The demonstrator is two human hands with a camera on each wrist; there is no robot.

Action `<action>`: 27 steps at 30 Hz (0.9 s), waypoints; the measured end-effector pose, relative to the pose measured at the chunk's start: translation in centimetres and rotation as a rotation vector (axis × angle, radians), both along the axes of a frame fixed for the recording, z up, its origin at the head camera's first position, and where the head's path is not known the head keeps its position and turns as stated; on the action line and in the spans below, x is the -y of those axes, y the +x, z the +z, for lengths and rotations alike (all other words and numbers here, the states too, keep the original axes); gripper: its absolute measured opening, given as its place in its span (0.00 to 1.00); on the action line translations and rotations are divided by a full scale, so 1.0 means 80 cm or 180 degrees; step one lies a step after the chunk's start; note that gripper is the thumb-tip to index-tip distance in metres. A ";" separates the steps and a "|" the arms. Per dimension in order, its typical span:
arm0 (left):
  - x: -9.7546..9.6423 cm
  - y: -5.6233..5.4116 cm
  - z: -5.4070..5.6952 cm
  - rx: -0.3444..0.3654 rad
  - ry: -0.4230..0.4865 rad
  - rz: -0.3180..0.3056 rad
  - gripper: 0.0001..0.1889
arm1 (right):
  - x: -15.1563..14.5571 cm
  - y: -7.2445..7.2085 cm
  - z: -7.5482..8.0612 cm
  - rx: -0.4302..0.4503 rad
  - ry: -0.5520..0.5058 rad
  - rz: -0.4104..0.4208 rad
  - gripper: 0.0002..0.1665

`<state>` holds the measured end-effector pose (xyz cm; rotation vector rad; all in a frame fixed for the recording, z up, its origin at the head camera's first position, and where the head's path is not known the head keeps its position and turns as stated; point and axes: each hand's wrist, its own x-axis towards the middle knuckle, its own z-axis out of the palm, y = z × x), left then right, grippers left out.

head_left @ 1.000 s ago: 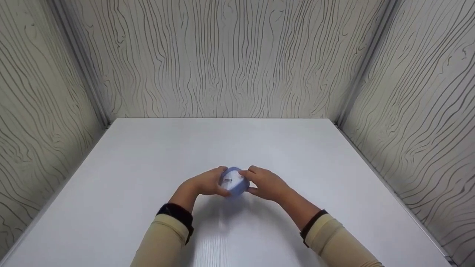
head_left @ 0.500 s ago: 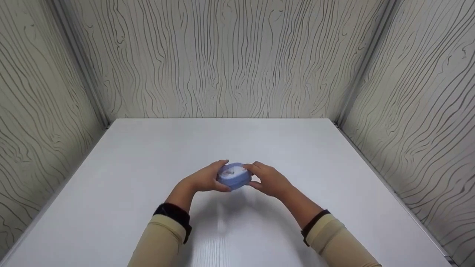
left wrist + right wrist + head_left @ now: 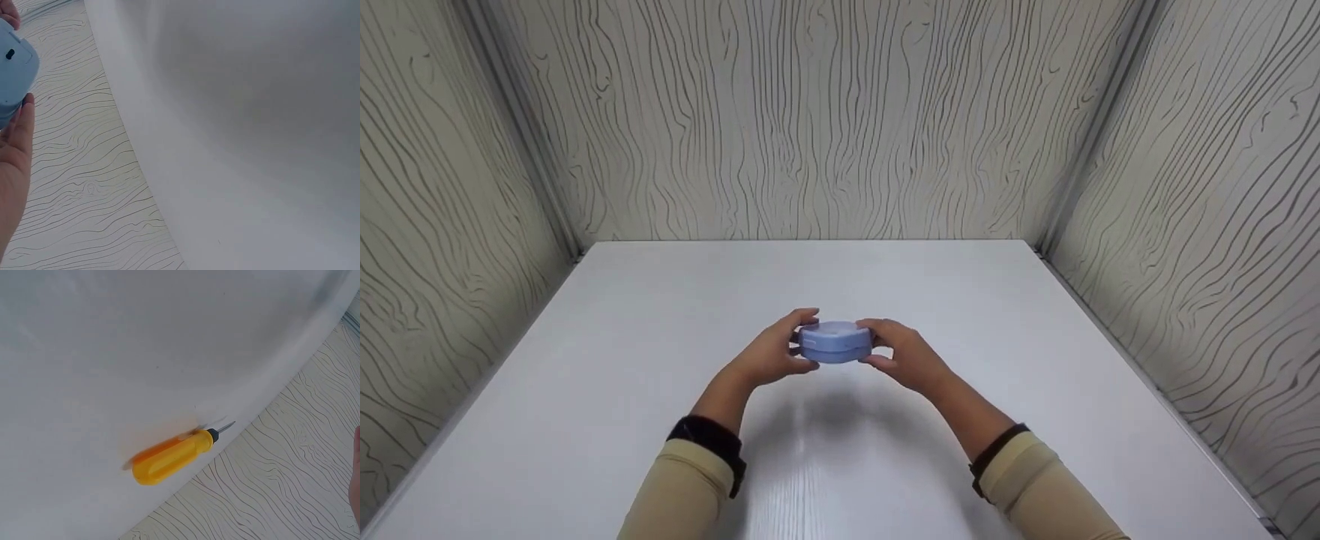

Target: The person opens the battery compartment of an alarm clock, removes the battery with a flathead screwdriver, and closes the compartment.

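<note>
A small blue clock [image 3: 835, 343] is held up over the white table, its rounded side toward the head camera. The white face shows only as a sliver along the top. My left hand [image 3: 769, 352] grips its left side, thumb low and fingers at the upper edge. On the right side, my right hand [image 3: 911, 356] pinches it in the same way. In the left wrist view the blue back of the clock [image 3: 14, 70] shows a small dark slot and a panel seam. Only a sliver of a hand [image 3: 354, 484] shows in the right wrist view.
A yellow-handled screwdriver [image 3: 174, 458] with a short metal shaft lies on the table in the right wrist view. Walls with a wood-grain pattern [image 3: 810, 135] enclose the white table [image 3: 660, 300] at the back and both sides.
Both hands have raised the clock slightly and moved it away from the body. They have tilted it so that its face turned from view and its side now points at the head camera.
</note>
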<state>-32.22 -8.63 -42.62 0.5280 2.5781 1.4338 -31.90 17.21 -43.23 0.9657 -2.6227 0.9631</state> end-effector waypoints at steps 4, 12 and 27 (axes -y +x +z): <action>0.001 0.000 -0.001 -0.0206 0.0106 0.0063 0.36 | -0.001 -0.001 0.001 0.0299 -0.0256 0.0034 0.28; 0.001 0.002 -0.002 -0.0286 0.0118 0.0189 0.24 | -0.003 -0.001 -0.002 0.0515 -0.0416 0.0018 0.26; -0.002 0.003 -0.004 -0.0011 0.0067 0.0264 0.19 | -0.006 -0.003 -0.004 0.0949 -0.0469 -0.0138 0.26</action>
